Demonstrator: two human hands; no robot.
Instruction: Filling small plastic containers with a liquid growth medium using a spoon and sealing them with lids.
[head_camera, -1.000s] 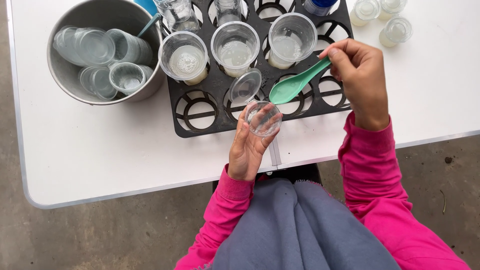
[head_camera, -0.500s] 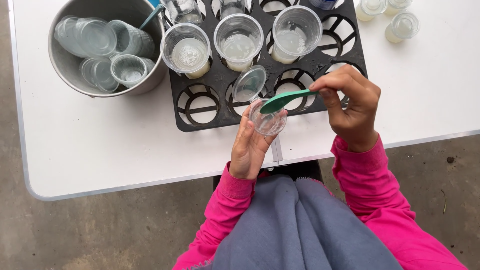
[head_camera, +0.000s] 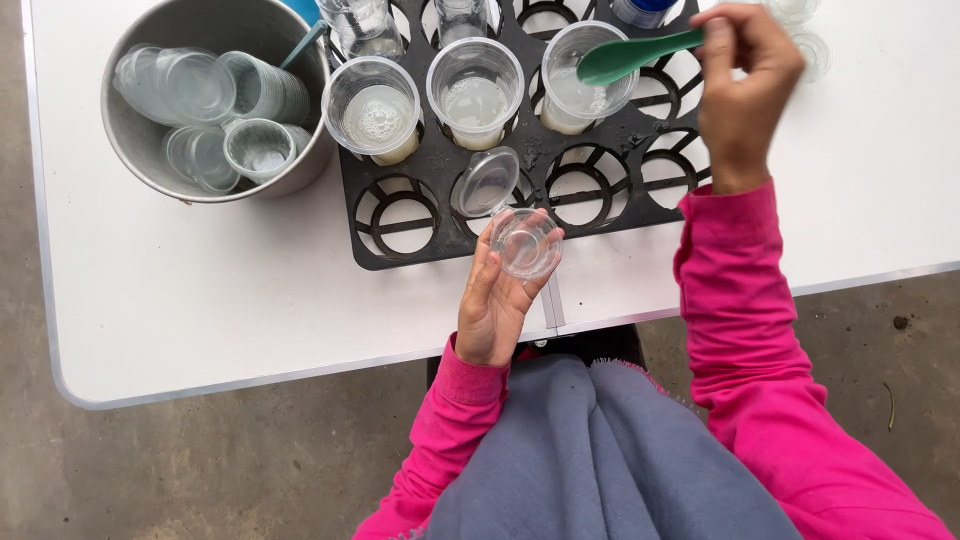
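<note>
Our left hand (head_camera: 497, 300) holds small clear lidded cup (head_camera: 526, 243) at near edge of black cup tray (head_camera: 655, 205), fingers closed around it, hinged lid (head_camera: 487, 181) flipped open over tray. Our right hand (head_camera: 742, 95) pinches green plastic spoon (head_camera: 632, 56), bowl over rightmost of three clear cups (head_camera: 474, 92) holding pale liquid. Tray sits on white counter (head_camera: 200, 290). Steel bowl (head_camera: 180, 175) at left holds more empty small cups (head_camera: 258, 150).
</note>
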